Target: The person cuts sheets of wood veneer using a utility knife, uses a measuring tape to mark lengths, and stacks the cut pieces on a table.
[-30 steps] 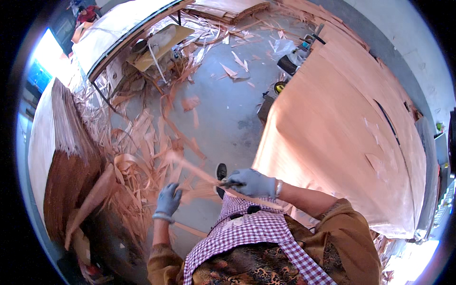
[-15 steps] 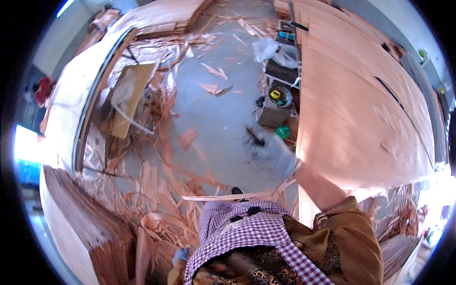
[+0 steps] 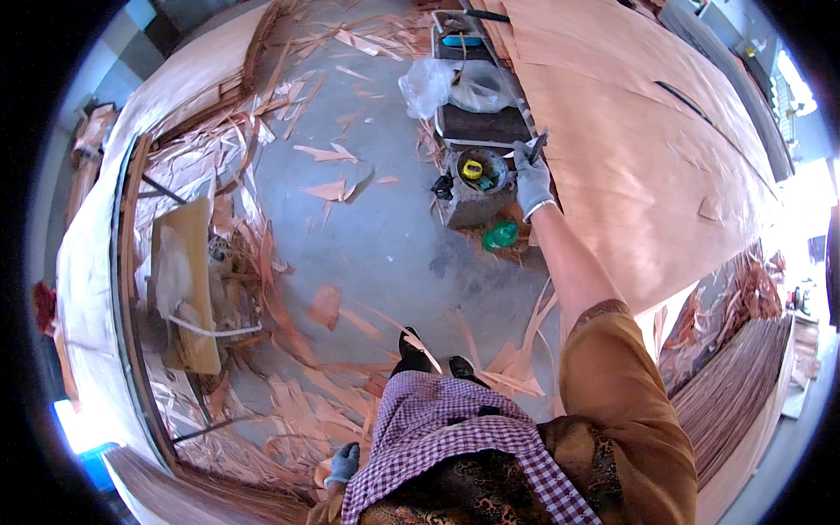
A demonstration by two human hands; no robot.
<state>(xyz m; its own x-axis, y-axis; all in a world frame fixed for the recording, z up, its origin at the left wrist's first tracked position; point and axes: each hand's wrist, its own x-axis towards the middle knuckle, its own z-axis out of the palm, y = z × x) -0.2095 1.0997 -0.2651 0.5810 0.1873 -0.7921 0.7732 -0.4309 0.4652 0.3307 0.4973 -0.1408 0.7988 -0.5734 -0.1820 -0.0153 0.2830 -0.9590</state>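
Holding dark tool (image 3: 540,143) in right hand (image 3: 532,181), one o'clock ahead; could nick wood sheets (image 3: 630,166) alongside by slipping; cannot tell left hand (image 3: 345,463) grip.

We can read no text, label, number or sign in our view. The yellow tape measure (image 3: 472,169) and the bright blue item (image 3: 462,40) are too small for us to tell any lettering, and we make out no legible mark on the green plastic container (image 3: 500,234), the clear plastic bag (image 3: 426,87) or the wood veneer sheets (image 3: 612,131).
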